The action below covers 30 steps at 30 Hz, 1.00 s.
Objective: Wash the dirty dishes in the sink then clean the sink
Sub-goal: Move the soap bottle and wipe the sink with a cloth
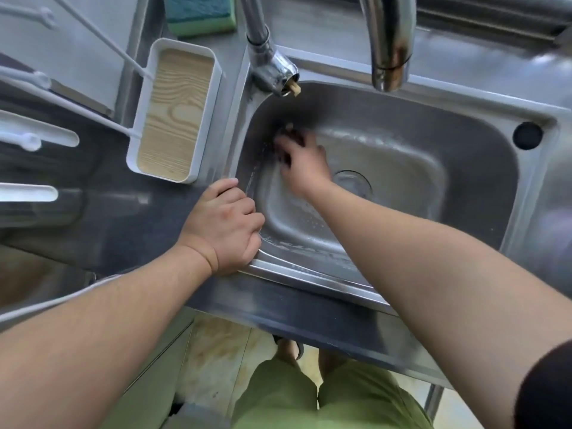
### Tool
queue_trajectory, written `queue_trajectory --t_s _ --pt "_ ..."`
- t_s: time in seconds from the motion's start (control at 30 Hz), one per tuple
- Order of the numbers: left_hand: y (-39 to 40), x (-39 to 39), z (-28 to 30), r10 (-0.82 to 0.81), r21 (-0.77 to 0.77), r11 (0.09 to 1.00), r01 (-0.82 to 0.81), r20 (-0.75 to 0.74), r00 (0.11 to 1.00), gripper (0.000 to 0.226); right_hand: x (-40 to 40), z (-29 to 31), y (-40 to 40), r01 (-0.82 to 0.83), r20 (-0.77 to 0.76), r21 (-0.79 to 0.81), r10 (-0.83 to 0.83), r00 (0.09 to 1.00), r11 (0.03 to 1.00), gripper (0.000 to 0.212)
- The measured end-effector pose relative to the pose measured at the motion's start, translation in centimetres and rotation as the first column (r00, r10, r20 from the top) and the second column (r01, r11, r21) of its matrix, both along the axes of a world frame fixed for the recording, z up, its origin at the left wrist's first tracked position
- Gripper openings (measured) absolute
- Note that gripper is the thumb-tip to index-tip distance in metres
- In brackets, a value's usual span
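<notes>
The steel sink fills the middle of the head view, wet and with foam streaks on its floor and near wall. No dishes show in the basin. My right hand is down in the far left corner of the basin, blurred, gripping a dark scrubbing pad pressed against the left wall. My left hand rests on the near left rim of the sink, its fingers curled over the edge into the basin. The drain lies just right of my right wrist.
Two steel taps hang over the back rim. A white tray with a wooden insert stands left of the sink, and a blue-green sponge lies behind it. White rack bars are at the far left.
</notes>
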<state>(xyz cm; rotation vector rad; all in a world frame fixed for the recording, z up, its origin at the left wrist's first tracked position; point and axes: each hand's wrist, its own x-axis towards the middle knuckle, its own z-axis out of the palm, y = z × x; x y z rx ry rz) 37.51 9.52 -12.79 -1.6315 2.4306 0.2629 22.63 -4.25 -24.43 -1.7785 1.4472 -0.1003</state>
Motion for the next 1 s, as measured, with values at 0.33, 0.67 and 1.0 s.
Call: queue_trajectory --t_s 0.33,0.67,1.0 --pt "0.0 0.1 -0.2 -0.006 -0.034 0.999 0.005 -0.017 1.0 0.024 -12.5 0.6 1.6 -0.328 -0.154 0.298 0.384 0.91 0.897 0.016" --pt "-0.1 -0.1 0.1 0.006 -0.029 1.0 -0.007 -0.031 0.999 0.024 -19.8 -1.0 1.3 0.439 -0.507 0.089 -0.339 0.792 0.894 0.082" --pt "-0.1 -0.1 0.0 -0.002 -0.042 0.999 0.001 -0.03 1.0 0.021 -9.6 -1.3 4.1 0.068 -0.027 0.062 -0.066 0.997 0.996 0.036"
